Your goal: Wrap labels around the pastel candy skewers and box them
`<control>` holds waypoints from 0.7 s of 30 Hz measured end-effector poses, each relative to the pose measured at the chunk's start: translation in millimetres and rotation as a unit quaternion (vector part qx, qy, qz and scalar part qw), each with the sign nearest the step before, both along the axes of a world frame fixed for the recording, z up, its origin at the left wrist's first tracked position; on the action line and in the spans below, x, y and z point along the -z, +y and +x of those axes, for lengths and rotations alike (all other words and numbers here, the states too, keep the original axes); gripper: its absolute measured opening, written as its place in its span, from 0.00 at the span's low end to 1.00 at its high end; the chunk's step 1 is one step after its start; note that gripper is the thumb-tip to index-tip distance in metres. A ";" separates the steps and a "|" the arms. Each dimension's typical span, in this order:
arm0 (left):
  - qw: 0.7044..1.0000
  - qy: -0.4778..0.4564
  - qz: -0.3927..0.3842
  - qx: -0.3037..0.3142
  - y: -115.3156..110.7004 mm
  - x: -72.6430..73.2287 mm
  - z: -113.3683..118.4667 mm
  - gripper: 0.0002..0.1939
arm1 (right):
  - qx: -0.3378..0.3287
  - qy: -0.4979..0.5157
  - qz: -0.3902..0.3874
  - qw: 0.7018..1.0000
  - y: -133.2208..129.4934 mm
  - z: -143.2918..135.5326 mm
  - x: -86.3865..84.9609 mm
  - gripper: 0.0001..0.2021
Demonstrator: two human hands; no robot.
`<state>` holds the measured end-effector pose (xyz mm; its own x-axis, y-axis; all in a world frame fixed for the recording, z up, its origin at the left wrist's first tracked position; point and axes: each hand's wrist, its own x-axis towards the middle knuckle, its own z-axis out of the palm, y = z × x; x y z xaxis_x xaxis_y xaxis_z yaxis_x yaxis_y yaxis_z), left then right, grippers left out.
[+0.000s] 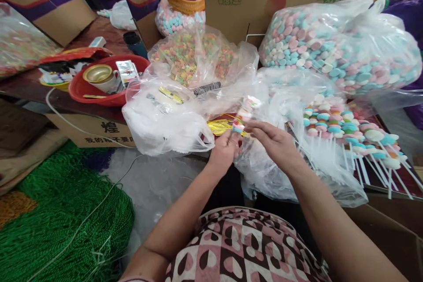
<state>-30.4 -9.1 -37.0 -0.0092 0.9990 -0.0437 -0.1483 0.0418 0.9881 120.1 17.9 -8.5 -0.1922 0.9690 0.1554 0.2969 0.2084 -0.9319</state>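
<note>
A wrapped candy skewer (pixel 243 115) in pink and white stands tilted at the middle of the table. My left hand (pixel 227 147) is closed around its lower end. My right hand (pixel 269 139) touches or nearly touches its right side, fingers together and slightly bent; whether it grips anything is unclear. Gold twist ties (pixel 220 127) lie just behind my left hand. To the left rests a white plastic bag (pixel 168 128) of clear wrappers. Finished-looking marshmallow skewers (pixel 346 125) with white sticks lie in a pile at the right.
A large bag of marshmallows (pixel 307 48) stands at the back right, and a bag of gummy candies (pixel 198 55) at the back middle. A red basin (pixel 79 92) holds a cup. Green cords (pixel 82 211) heap at the lower left. Cardboard boxes (pixel 244 9) stand behind.
</note>
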 end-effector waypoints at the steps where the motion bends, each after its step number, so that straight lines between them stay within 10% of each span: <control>1: 0.998 -0.053 -0.006 -0.018 6.4 2.3 -3.1 0.16 | -0.014 -0.079 0.031 0.996 9.3 -4.8 2.9 0.13; 9: 0.990 -0.101 -0.025 -0.094 45.1 28.9 -11.2 0.18 | -0.034 -0.500 0.045 0.864 41.1 -9.9 24.5 0.13; 21: 0.985 -0.121 -0.035 -0.115 50.6 34.4 -11.7 0.18 | -0.001 -0.422 -0.004 0.907 49.7 -11.3 28.9 0.12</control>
<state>-42.1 41.4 -71.4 -0.2155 0.9664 -0.1405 -0.3924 0.0460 0.9187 108.8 67.5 -37.5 -0.2412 0.9690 -0.0537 0.9042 0.2043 -0.3751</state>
